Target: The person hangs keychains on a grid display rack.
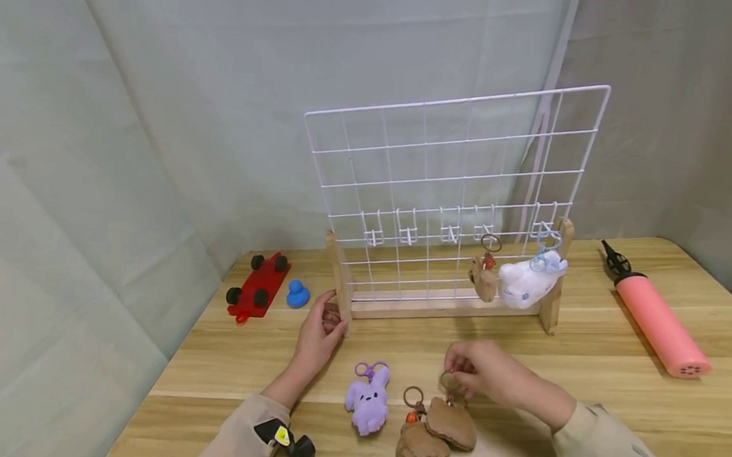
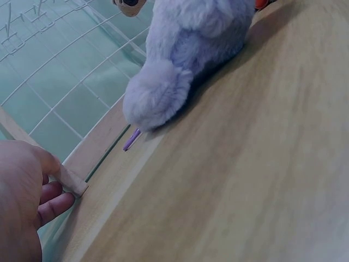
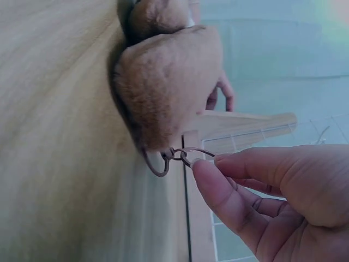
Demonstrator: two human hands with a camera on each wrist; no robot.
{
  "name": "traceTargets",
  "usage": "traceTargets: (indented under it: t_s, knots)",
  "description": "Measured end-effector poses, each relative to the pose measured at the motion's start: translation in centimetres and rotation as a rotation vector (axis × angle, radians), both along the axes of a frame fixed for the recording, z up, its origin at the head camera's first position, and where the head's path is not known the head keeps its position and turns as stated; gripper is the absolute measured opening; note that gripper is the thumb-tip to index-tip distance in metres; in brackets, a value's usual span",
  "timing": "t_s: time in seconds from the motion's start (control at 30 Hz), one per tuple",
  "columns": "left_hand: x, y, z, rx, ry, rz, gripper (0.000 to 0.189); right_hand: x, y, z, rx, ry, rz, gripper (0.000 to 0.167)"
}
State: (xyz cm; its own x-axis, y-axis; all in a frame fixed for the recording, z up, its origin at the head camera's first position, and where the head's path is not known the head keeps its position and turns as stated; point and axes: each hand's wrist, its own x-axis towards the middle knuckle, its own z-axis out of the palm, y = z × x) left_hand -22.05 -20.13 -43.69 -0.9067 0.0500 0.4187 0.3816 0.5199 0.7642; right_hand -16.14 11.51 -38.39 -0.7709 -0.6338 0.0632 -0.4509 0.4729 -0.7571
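Observation:
My right hand [image 1: 489,373] pinches the metal ring [image 3: 193,153] of a brown plush keychain [image 1: 451,423] between thumb and forefinger. That plush [image 3: 169,82] lies on the table, overlapping a second brown plush keychain [image 1: 421,444] with an orange bead. To their left rests a purple plush keychain [image 1: 369,401], its ring pointing toward the rack. My left hand [image 1: 319,336] grips the foot of the rack's left wooden post [image 1: 340,282], thumb in front, fingers curled beside it. On the white wire grid rack [image 1: 432,149], a small brown plush keychain [image 1: 483,279] and a white plush keychain [image 1: 531,280] hang at the right.
Several white hooks [image 1: 408,235] line a lower bar of the grid. A red toy car chassis [image 1: 260,286] with black wheels and a blue rubber duck [image 1: 298,294] lie at the left. A pink hand pump [image 1: 662,327] lies at the right. Pale cloth surrounds the table.

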Motion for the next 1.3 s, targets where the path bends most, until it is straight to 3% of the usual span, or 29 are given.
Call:
traceTargets:
  t_s: [0.63, 1.3]
  knots:
    - [0.0, 0.2, 0.2, -0.002, 0.001, -0.012, 0.058, 0.4, 0.9, 2.4, 0.027, 0.109, -0.004, 0.003]
    - [0.1, 0.0, 0.0, 0.000, 0.000, -0.007, 0.056, 0.0, 1.5, 4.4, 0.000, 0.283, -0.007, 0.007]
